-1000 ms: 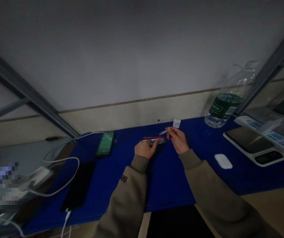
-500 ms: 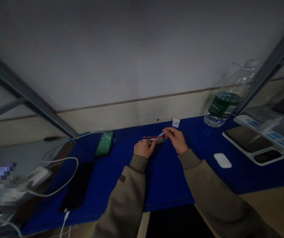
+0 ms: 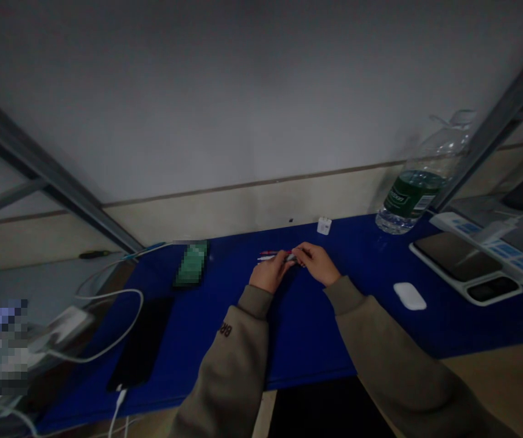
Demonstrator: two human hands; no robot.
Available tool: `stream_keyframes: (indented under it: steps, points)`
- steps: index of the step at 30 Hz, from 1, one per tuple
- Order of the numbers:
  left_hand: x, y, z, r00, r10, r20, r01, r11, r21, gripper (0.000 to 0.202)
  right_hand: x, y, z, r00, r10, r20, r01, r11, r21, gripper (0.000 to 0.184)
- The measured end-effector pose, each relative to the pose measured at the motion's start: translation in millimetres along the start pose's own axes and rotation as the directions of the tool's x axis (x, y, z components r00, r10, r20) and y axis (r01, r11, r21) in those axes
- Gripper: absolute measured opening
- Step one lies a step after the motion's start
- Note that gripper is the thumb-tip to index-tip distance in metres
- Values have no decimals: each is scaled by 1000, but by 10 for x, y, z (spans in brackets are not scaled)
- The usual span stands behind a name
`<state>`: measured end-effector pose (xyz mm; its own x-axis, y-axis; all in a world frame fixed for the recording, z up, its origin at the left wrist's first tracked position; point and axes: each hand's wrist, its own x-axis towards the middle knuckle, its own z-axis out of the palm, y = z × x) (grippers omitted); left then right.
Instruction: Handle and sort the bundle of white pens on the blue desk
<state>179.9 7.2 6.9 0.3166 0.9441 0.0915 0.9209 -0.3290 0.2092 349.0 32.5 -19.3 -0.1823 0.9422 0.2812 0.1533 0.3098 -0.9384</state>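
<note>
Pinching pens close together, the left hand and right hand meet just above the far edge of the blue tabletop, near its middle. The fingers of both hands stand narrow around the slim red and white barrels, though the dim view hides exactly which pen each fingertip grips. Both sleeves run back toward the near edge, with blue surface spreading between the forearms. A white plug charger sits by the far edge, just beyond the right hand. Farther right stand a water bottle at the far edge and a white mouse, well apart from the hands. A power strip lies over a pale tray at the right edge. To the left lie a blurred green object and a black tablet with a white cable running off the near edge.
</note>
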Motion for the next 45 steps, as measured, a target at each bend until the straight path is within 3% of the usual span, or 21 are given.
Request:
stream_keyframes:
  steps: [6, 10, 13, 19, 24, 30, 36, 41, 45]
  points:
    - [-14, 22, 7, 996, 83, -32, -84, 996, -37, 38, -38, -63, 18, 997, -43, -64, 29, 978, -207, 44]
    - [-3, 25, 23, 999, 49, -22, -49, 999, -3, 40, -47, -99, 25, 998, -53, -31, 53, 998, -15, 22]
    - [-2, 29, 24, 1000, 20, 1, -20, 1000, 20, 43, -47, -102, 23, 998, -57, 23, 55, 995, 87, 20]
    - [-13, 35, 19, 994, 107, 15, -107, 994, -24, 43, -38, -80, 31, 1000, 22, -7, -21, 994, 106, 22]
    - [-3, 17, 23, 999, 41, 16, -41, 999, 6, 44, -46, -87, 42, 999, -33, 19, 31, 995, 90, 25]
    - [2, 24, 32, 988, 153, 12, -152, 987, -60, 44, -39, -65, 21, 999, -32, 2, 32, 999, 34, 24]
    - [-3, 34, 40, 997, 79, 2, -79, 996, -30, 45, -26, -64, 31, 995, -78, 55, 77, 997, 10, 25]
    - [-20, 56, 46, 982, 189, -5, -189, 976, -110, 43, -24, -19, 40, 999, -26, 43, 25, 1000, 18, 20]
    - [12, 62, 81, 993, 115, -18, -116, 989, -94, 43, -29, -49, 18, 999, -33, 39, 31, 999, 41, 22]
